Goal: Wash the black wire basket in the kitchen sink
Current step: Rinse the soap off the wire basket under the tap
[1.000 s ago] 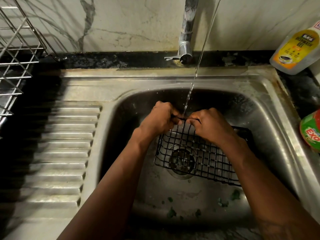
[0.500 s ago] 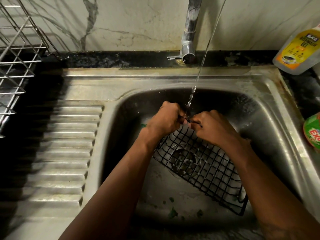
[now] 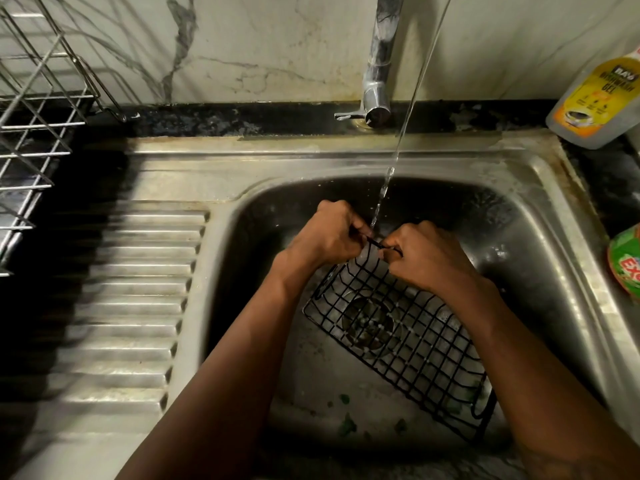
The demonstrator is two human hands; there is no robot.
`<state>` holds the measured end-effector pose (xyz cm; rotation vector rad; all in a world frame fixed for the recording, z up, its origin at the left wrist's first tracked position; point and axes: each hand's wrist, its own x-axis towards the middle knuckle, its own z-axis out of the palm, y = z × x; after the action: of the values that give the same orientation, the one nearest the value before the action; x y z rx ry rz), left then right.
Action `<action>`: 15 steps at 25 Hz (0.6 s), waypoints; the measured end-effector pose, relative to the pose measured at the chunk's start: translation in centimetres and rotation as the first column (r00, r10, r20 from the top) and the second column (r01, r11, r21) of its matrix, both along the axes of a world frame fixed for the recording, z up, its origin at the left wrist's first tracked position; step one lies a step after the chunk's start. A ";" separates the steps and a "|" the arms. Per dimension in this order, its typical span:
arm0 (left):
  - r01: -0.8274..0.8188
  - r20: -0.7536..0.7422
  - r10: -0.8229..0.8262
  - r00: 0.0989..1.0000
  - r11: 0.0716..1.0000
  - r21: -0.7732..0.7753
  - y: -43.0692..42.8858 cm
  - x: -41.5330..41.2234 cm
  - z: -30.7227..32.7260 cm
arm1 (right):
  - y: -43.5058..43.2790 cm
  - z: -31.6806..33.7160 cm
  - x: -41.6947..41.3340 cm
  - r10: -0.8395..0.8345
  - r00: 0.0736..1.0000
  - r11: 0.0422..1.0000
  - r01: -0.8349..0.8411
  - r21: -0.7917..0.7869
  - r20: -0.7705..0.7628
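Under the stream [image 3: 399,150], left hand [image 3: 333,237] and right hand [image 3: 426,262] close together, each grip pinching the basket [image 3: 420,345] rim, low in the sink [image 3: 311,161].

1. Hands - 2: left hand [image 3: 332,237], right hand [image 3: 427,259].
2. Basket [image 3: 415,348] - 1, black wire.
3. Sink [image 3: 277,164] - 1.
4. Tap [image 3: 377,74] - 1; water stream [image 3: 412,105] - 1.
5. Bottle [image 3: 595,95] - 1; green pack [image 3: 627,265] - 1.
6. Rack [image 3: 38,109] - 1.
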<state>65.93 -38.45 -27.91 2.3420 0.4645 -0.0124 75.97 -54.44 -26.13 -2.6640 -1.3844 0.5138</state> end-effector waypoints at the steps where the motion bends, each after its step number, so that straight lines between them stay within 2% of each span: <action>1: 0.009 0.012 -0.009 1.000 1.000 0.018 -0.3 0.2 0.0 | 0.0 0.0 -0.1 -0.001 1.000 1.000 0.001 0.005 0.015; 11: 0.099 -0.030 -0.096 0.995 0.987 0.128 -1.2 0.7 -1.7 | 0.8 0.3 -0.7 -0.019 0.997 0.999 0.017 0.035 0.078; 13: 0.136 -0.032 -0.133 0.991 0.983 0.125 -1.6 0.8 -1.5 | 1.0 0.2 -0.6 -0.017 0.996 1.000 0.016 0.015 0.090; 15: 0.099 -0.035 -0.096 0.995 0.991 0.090 -0.9 0.5 -1.1 | 0.9 0.0 -0.3 -0.015 0.994 0.999 0.012 0.033 0.106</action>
<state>66.45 -39.39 -29.04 2.4555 0.3714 -0.0744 75.66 -53.54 -26.13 -2.7093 -1.3879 0.3496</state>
